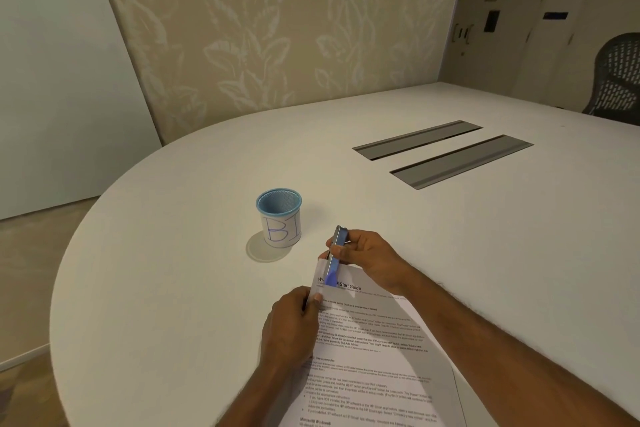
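The left hand point(294, 326) pinches the near-left edge of the papers point(374, 357), seemingly to keep them squared, while the right hand point(369, 258) grips the blue stapler point(335, 256) over their far corner.

Person is showing only bare hands and forearms: left hand point(291, 326) with a short pale thumbnail point(317, 297) showing, right hand point(372, 262), left forearm point(249, 399) and right forearm point(502, 350) running uncovered to the near edge.

Blue stapler point(334, 265) on papers point(375, 360) (cup point(279, 222) nearby)
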The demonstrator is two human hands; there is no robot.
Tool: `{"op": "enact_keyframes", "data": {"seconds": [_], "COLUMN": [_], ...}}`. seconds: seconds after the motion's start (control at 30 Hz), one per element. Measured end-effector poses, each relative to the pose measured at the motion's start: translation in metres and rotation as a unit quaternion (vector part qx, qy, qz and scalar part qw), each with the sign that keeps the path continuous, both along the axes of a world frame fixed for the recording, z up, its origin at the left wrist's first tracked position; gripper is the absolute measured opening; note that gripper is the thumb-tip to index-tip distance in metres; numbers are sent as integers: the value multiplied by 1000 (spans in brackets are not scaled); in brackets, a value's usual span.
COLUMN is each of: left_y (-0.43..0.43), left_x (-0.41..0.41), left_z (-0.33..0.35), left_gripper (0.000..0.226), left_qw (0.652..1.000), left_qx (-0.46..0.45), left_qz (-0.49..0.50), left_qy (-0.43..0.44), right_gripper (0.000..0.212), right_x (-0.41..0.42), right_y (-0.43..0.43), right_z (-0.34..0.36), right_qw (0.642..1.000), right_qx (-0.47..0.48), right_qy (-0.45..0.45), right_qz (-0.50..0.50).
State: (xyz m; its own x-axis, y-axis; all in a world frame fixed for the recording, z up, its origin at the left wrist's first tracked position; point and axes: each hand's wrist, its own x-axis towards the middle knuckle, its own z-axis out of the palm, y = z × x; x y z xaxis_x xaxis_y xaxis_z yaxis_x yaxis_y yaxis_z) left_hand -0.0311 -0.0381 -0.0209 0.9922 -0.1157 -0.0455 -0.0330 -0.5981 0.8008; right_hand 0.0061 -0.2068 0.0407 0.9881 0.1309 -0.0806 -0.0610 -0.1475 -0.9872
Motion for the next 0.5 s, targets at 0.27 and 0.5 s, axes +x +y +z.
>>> {"op": "enact_keyframes", "data": {"seconds": [0.27, 0.5], "left_y": [-1, -1], "left_x": [0, 0], "left_z": [0, 1], "left_gripper": [23, 23], "left_qw": [1000, 1000], "left_qx": [-5, -3], "left_qz": [1, 2], "left_qy": [0, 2], "right_gripper": [22, 17], "right_x": [-3, 0], "right_y": [3, 6], "right_z": [0, -9], "right_qw": [1000, 998], "right_qx": [28, 45], "right_qy": [-3, -26], "right_qz": [-7, -27]}}
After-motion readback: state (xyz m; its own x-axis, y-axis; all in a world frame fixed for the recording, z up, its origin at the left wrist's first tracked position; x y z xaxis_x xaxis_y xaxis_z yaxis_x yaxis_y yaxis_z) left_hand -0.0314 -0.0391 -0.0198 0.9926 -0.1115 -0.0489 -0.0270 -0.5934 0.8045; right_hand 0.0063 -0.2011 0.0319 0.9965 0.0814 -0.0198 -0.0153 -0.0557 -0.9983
